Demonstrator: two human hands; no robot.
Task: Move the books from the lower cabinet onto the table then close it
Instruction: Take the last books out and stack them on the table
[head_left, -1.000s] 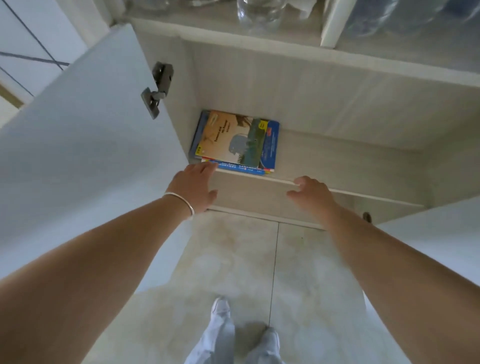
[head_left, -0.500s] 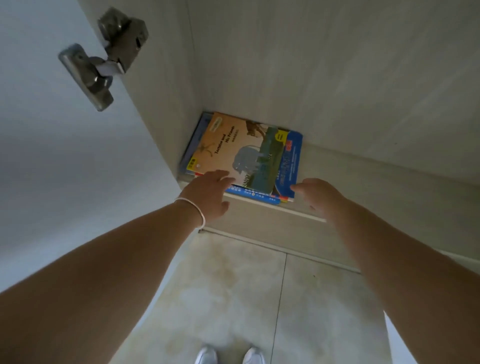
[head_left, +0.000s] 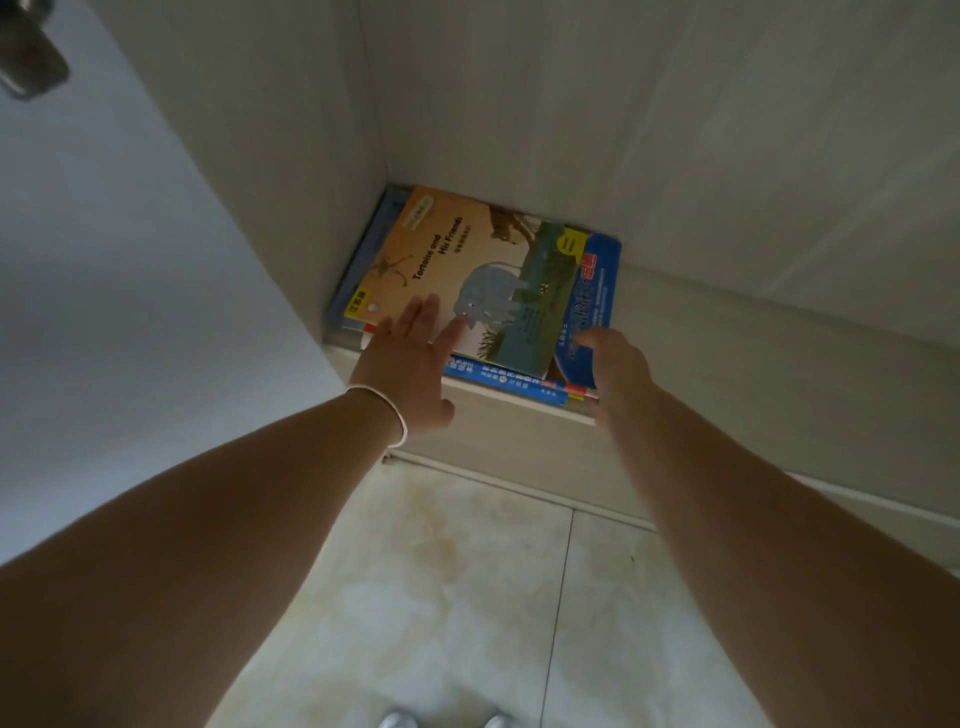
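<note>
A stack of books (head_left: 498, 270) lies flat in the left back corner of the lower cabinet (head_left: 753, 332), an orange picture book on top and blue ones under it. My left hand (head_left: 410, 358) lies flat on the top cover near its front left corner, fingers straight. At the front right corner of the stack is my right hand (head_left: 618, 364), its thumb on the blue cover; the other fingers are hidden, and whether they are under the stack I cannot tell.
The white cabinet door (head_left: 119, 312) stands open on the left, its metal hinge (head_left: 28, 57) at top left. Pale floor tiles (head_left: 452, 597) lie below the cabinet front, and my shoe tips (head_left: 447, 719) show at the bottom edge.
The view has moved closer and lower into the cabinet. Both hands have gone forward from the shelf edge onto the book stack, the left one now on the top cover.
</note>
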